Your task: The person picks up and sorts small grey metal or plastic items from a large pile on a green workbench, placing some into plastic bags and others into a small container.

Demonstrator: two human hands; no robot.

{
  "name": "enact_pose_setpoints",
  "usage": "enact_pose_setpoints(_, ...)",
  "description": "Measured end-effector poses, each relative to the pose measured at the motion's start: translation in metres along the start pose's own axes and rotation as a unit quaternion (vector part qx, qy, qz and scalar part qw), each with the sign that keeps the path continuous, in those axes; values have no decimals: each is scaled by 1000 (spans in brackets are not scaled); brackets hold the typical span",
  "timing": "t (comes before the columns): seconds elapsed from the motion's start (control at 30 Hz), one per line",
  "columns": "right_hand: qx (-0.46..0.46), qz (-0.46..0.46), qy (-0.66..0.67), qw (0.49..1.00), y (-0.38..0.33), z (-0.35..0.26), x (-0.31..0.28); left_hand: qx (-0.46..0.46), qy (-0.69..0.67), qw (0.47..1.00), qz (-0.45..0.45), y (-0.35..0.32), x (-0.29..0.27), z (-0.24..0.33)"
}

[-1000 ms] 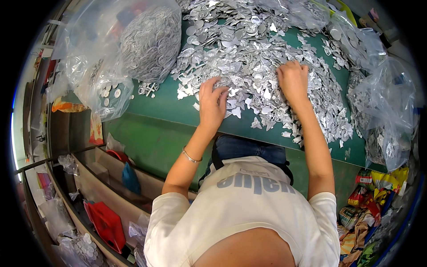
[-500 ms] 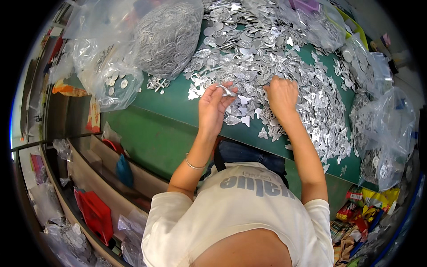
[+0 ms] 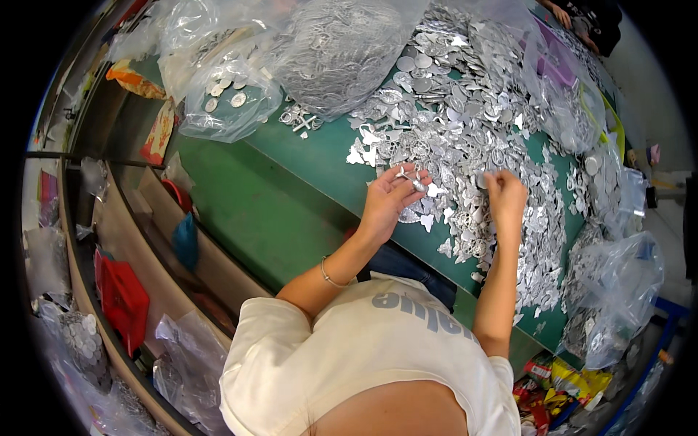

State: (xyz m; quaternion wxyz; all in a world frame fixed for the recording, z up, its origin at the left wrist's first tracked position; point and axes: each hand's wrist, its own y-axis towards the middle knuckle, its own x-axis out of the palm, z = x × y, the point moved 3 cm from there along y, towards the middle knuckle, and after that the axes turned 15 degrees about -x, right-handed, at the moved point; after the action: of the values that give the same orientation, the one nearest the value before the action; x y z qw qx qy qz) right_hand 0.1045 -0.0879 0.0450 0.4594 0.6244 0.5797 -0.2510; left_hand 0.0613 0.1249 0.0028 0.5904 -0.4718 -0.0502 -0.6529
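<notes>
Metal pieces (image 3: 502, 149) are heaped across the green tabletop (image 3: 320, 158). A small silvery piece (image 3: 417, 183) is clamped in the grip of the left hand (image 3: 389, 202), raised at the heap's near edge, whereas none is clearly seen there a second earlier. The right hand (image 3: 507, 196) is held over the heap; whether its grip is closed on anything cannot be told. Another person's hand (image 3: 560, 15) is now shown, far right.

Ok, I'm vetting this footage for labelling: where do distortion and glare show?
In the head view, fisheye distortion bows the tan partitions at left, and the corners go black; in that same view, highlights glint off the clear bag at right and the heaped metal pieces.
</notes>
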Motion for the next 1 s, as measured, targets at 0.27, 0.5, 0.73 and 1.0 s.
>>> enact_pose_setpoints(0.27,184,42,799,571,-13,-8,19,148,156,976,-43,4,15,-7)
enact_pose_setpoints(0.5,198,55,951,232,-16,-38,32,-38,-102,982,-154,10,20,-9)
enact_pose_setpoints(0.73,220,47,927,301,-18,-54,24,-29,-149,974,-168,11,21,-8)
enact_pose_setpoints(1.0,-172,-37,398,901,-41,-99,19,-156,-300,930,-146,31,47,-35)
